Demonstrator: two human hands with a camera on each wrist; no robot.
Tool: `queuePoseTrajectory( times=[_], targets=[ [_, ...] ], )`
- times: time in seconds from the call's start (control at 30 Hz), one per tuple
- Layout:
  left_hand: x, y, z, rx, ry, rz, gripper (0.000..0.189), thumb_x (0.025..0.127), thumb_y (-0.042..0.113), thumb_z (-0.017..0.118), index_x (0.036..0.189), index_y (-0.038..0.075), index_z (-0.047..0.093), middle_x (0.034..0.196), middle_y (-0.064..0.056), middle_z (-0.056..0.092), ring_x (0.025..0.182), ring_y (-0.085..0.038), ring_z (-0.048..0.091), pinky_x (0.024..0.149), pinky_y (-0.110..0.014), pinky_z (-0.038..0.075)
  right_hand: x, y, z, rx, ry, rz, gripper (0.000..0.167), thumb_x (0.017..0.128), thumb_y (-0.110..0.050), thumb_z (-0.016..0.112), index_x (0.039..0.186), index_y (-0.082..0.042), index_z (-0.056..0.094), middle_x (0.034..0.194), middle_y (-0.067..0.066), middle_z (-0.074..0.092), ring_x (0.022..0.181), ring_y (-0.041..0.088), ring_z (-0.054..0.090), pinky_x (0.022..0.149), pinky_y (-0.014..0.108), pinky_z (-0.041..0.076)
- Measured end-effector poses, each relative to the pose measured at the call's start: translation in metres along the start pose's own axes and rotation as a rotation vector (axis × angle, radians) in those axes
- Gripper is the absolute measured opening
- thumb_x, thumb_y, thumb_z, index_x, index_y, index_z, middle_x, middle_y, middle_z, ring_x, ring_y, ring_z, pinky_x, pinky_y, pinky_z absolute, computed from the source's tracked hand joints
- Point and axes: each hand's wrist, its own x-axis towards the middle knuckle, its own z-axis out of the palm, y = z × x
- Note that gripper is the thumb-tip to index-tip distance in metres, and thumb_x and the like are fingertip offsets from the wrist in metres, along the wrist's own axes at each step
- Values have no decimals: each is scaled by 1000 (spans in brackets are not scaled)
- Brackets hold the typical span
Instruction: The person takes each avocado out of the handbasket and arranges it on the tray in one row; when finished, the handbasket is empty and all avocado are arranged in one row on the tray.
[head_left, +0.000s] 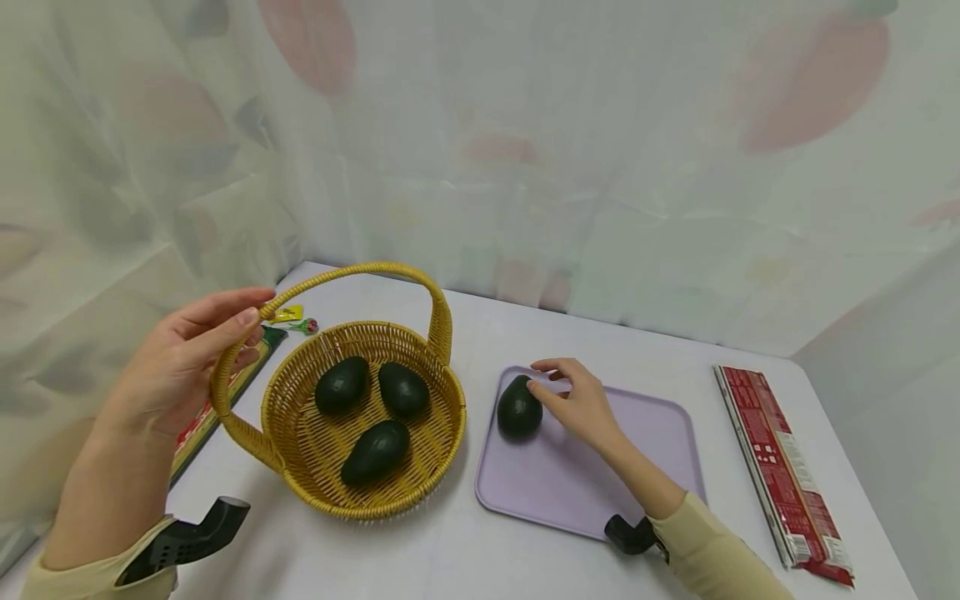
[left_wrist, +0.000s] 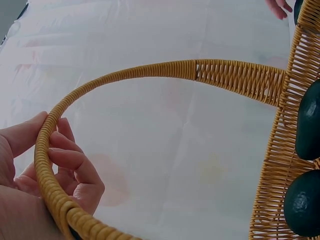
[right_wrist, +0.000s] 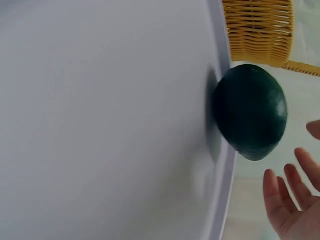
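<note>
My left hand [head_left: 174, 367] holds the arched handle [head_left: 375, 267] of a round yellow wicker basket [head_left: 318, 446], fingers and thumb curled round its left side, as the left wrist view also shows. Inside lie three dark green avocados: one at the back left [head_left: 342, 386], one at the back right [head_left: 404, 389] and one in front [head_left: 377, 452]. Another avocado [head_left: 519, 410] sits near the left edge of a lilac tray [head_left: 600, 475]. My right hand [head_left: 579, 402] hovers beside it; in the right wrist view a gap separates the spread fingers from the avocado [right_wrist: 250, 111].
Right of the tray lies a long red package [head_left: 783, 475]. Behind my left hand, a green and red package [head_left: 251, 367] and a small yellow item [head_left: 287, 313] lie partly hidden by the basket's handle and my hand. A patterned curtain [head_left: 525, 167] hangs at the table's back edge.
</note>
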Motion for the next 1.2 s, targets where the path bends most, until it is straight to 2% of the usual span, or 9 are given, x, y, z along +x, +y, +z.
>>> queuePoseTrajectory(
  times=[0.13, 0.27, 0.4, 0.57, 0.8, 0.9, 1.1, 1.2],
  targets=[
    [1, 0, -2, -10, -29, 11, 30, 101, 4, 50, 122, 12, 69, 107, 2, 65, 86, -12, 59, 74, -22, 53, 3, -7, -4, 48, 28, -42, 17, 89, -16, 72, 105, -15, 73, 107, -1, 67, 97, 17, 62, 76, 33, 55],
    [2, 0, -4, -25, -59, 21, 30, 101, 3, 48, 122, 10, 69, 101, 0, 64, 85, -13, 59, 73, -22, 53, 7, -14, -6, 79, -1, -43, 14, 90, -14, 70, 103, -17, 73, 104, -4, 69, 95, 13, 62, 78, 32, 54],
    [2, 0, -5, -40, -80, 27, 30, 101, 2, 48, 122, 9, 68, 99, -1, 64, 84, -14, 59, 72, -22, 54, 10, -21, -6, 124, -60, -33, 14, 91, -16, 69, 104, -17, 73, 103, -2, 70, 97, 13, 63, 82, 34, 53],
    [2, -1, -5, -45, -93, 33, 31, 101, 2, 47, 123, 9, 68, 100, -1, 64, 84, -14, 59, 72, -22, 54, 14, -32, -5, 184, -157, -59, 17, 94, -16, 66, 109, -13, 72, 109, 6, 70, 104, 17, 62, 88, 38, 51],
    [2, 0, -5, -31, -82, 27, 30, 101, 3, 48, 123, 9, 68, 106, -1, 62, 83, -13, 59, 72, -22, 54, 23, -50, 0, 216, -317, -72, 22, 95, -16, 63, 116, -18, 70, 116, -4, 68, 110, 18, 61, 93, 34, 50],
    [1, 1, -5, -31, -85, 28, 30, 101, 2, 48, 123, 9, 68, 108, -2, 61, 83, -13, 60, 72, -22, 54, 27, -59, 3, 220, -395, -86, 25, 96, -18, 62, 120, -20, 69, 121, -4, 66, 114, 20, 60, 92, 32, 50],
    [2, 1, -3, -23, -82, 29, 30, 101, 2, 48, 122, 9, 68, 105, -2, 61, 82, -13, 61, 72, -22, 54, 36, -78, 11, 207, -561, -194, 31, 97, -19, 62, 127, -13, 65, 127, 4, 63, 119, 22, 57, 93, 30, 50],
    [1, 2, -3, -9, -73, 24, 30, 101, 3, 49, 122, 10, 68, 108, -2, 60, 84, -12, 61, 73, -23, 54, 41, -87, 16, 198, -636, -254, 32, 97, -16, 61, 129, -10, 64, 127, 6, 63, 118, 19, 57, 93, 29, 49]
  ],
)
